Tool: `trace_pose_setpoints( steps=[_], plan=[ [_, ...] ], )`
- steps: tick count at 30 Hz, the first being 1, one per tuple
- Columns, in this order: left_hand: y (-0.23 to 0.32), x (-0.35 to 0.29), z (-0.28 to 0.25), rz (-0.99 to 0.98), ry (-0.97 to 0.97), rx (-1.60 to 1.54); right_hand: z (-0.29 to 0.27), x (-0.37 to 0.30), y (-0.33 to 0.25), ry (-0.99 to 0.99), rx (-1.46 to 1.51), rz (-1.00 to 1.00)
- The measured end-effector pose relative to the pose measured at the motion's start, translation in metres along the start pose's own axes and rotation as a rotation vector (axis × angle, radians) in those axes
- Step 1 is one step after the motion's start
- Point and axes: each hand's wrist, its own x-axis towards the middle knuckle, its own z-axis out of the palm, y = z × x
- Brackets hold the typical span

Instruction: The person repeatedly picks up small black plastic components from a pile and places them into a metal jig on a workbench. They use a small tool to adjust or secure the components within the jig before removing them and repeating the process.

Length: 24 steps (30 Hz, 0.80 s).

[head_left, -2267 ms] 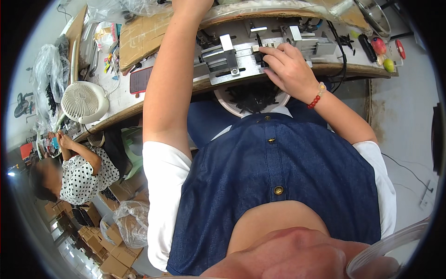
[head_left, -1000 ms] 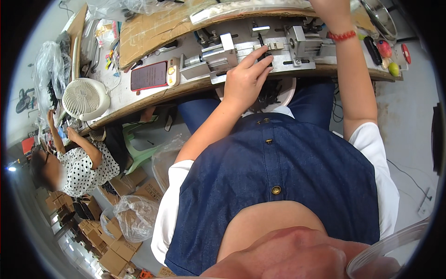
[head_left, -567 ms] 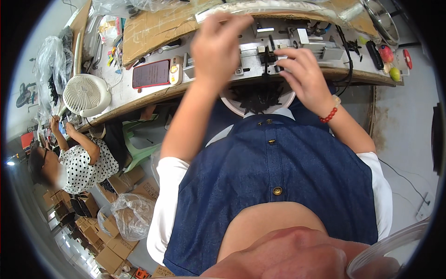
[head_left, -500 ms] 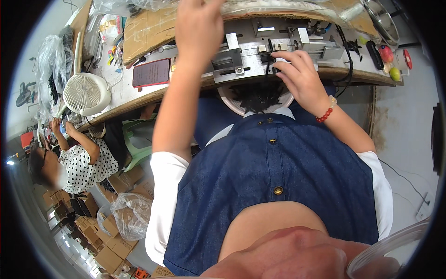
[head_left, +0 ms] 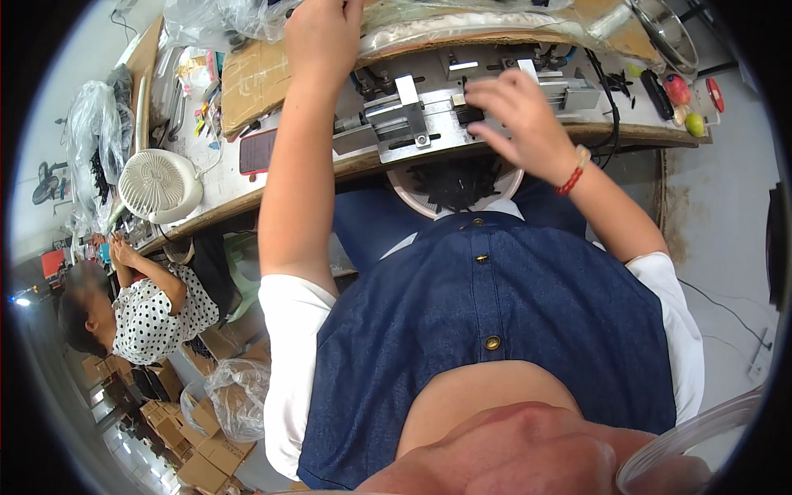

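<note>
Metal fixture (head_left: 441, 125), long axis left-right, along bench edge (head_left: 356, 167)

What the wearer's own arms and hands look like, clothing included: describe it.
The sleeves are short and white. The left hand is ungloved; so is the right hand, with a bracelet of red beads and a paler section at its wrist.

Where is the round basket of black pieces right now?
In the head view, the basket sits upper centre, partly hidden under the bench's front edge, between the metal fixture above it and the person's blue garment below.
</note>
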Motion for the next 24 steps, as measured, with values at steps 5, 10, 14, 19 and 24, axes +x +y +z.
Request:
trace_pose_setpoints(
  steps=[5,10,14,19,24],
  plan=[
    [0.001,-0.031,0.012,-0.192,0.144,-0.713,-0.022,0.076,0.061,0.222,-0.092,-0.073],
    [0.043,-0.101,0.017,-0.186,-0.162,-0.728,-0.005,0.115,0.119,0.044,-0.219,0.033],
    [0.062,-0.147,0.039,-0.168,-0.259,-0.484,-0.02,0.119,0.108,-0.001,-0.127,-0.031],
    [0.052,-0.163,0.063,0.024,-0.189,-0.218,-0.037,0.095,0.063,0.218,0.327,0.18],
    [0.046,-0.165,0.081,0.105,-0.081,-0.165,-0.037,0.07,0.059,0.369,0.647,0.359]
  ],
)
